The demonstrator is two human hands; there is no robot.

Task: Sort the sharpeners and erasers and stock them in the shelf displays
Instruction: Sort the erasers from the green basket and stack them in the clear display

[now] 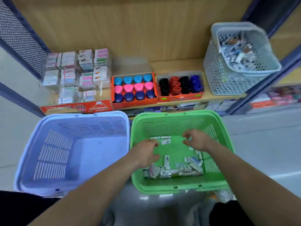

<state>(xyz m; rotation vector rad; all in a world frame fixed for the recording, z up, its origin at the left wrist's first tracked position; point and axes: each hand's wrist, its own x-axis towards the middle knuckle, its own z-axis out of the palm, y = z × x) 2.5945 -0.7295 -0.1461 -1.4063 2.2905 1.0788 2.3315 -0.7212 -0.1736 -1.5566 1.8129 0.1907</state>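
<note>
Both my hands reach down into the green basket [179, 188]. Small wrapped erasers [172, 172] lie heaped along its near side, and a few more [165, 139] are scattered at the far side. My left hand [146, 152] hovers over the basket floor with its fingers loosely curled beside the far erasers, and nothing shows in its grasp. My right hand [197, 141] is curled like a claw, thumb and fingers close together; blur hides whether anything sits between them. On the shelf are stacked eraser packs [76, 70], a box of triangular sharpeners [134, 88] and a box of round sharpeners [180, 85].
A blue basket [73, 116] stands left of the green one with nothing visible inside. A grey mesh basket [228, 75] with mixed small packets sits at the right end of the wooden shelf [175, 66]. Dark metal shelf uprights flank both sides.
</note>
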